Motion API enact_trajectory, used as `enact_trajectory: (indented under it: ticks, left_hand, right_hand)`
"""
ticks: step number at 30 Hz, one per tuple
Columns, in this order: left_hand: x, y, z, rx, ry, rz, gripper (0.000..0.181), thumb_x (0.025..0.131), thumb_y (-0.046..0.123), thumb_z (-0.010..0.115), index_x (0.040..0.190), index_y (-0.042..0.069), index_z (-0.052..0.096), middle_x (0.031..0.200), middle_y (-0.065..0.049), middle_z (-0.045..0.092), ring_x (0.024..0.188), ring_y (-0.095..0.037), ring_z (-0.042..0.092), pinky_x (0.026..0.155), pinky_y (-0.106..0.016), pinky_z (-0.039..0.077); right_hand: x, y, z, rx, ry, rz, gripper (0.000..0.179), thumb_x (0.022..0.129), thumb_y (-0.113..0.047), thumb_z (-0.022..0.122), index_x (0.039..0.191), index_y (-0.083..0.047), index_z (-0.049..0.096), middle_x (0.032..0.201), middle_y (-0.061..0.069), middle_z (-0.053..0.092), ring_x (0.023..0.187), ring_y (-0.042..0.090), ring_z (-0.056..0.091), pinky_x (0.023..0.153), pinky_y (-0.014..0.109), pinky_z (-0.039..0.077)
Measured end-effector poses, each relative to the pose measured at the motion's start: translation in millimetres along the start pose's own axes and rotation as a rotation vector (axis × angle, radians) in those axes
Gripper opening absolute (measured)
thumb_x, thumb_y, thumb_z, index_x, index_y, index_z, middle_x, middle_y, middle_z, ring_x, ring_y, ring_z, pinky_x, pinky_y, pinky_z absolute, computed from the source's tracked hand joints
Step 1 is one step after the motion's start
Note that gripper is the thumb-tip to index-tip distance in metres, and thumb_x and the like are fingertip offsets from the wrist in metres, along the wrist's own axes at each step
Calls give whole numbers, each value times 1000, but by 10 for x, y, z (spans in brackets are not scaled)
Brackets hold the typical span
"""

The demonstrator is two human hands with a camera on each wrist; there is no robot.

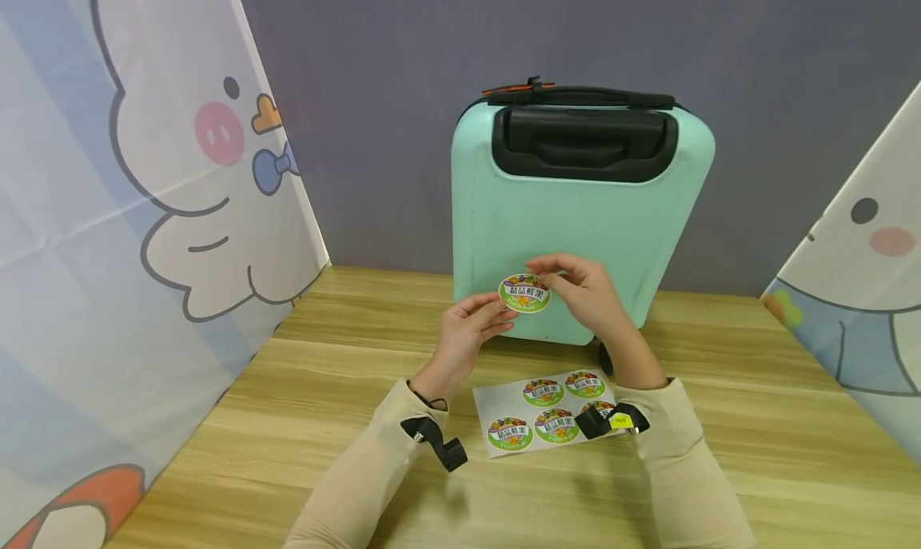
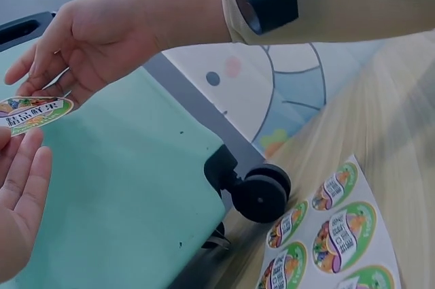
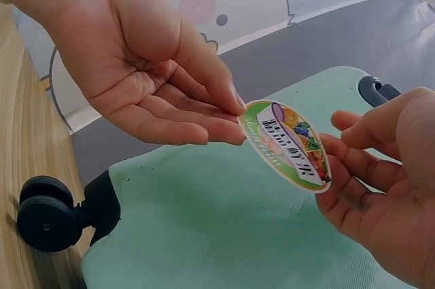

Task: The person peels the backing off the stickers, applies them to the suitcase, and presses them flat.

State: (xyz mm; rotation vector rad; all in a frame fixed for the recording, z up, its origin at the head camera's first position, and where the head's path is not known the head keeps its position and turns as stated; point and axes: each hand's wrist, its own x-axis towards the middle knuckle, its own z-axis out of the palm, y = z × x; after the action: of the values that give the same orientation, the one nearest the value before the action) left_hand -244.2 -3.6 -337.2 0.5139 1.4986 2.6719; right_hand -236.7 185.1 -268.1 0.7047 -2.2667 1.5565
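An oval fruit sticker with a green and white rim is held up in front of the mint-green suitcase. My left hand pinches its left edge between thumb and fingers. At the sticker's opposite edge is my right hand, its fingers loosely bent. In the right wrist view, the fingertips of that hand meet the sticker's edge from behind, with the thumb standing apart from it. Below both hands, a white sheet bearing several similar stickers lies on the wooden table.
Upright at the table's back, the suitcase has a black recessed handle and a black wheel by its lower corner. Cartoon-printed cloths hang on both sides, and a grey wall stands behind. The wooden table extends around the sheet.
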Motion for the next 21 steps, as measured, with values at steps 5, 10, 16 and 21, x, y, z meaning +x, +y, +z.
enact_trajectory:
  ticks: [5,10,16,21]
  left_hand:
    - [19,5,19,-43,0,-2,21,97,-6,56,97,7,72,87,-4,73,79,-14,73,74,-29,59]
    - [42,54,53,-56,9,1,21,98,-4,56,96,9,72,86,-3,73,82,-14,73,75,-29,59]
    - [61,104,97,-59,11,29,24,99,-4,56,94,13,73,87,-2,73,82,-13,72,75,-29,59]
    - [77,133,120,-67,18,33,23,99,-2,56,95,12,73,88,-2,73,83,-14,72,76,-29,59]
  right_hand:
    - [0,1,9,44,42,-36,23,100,0,54,115,12,67,114,26,66,99,6,63,86,21,50]
    - [25,-3,7,71,75,-93,21,99,2,55,112,11,68,107,10,71,96,6,64,85,20,51]
    - [47,-12,26,89,106,-133,20,97,5,56,111,13,67,103,-2,71,93,8,65,81,20,52]
    - [57,-32,45,100,138,-158,20,96,7,54,109,10,69,107,13,71,93,9,65,82,21,52]
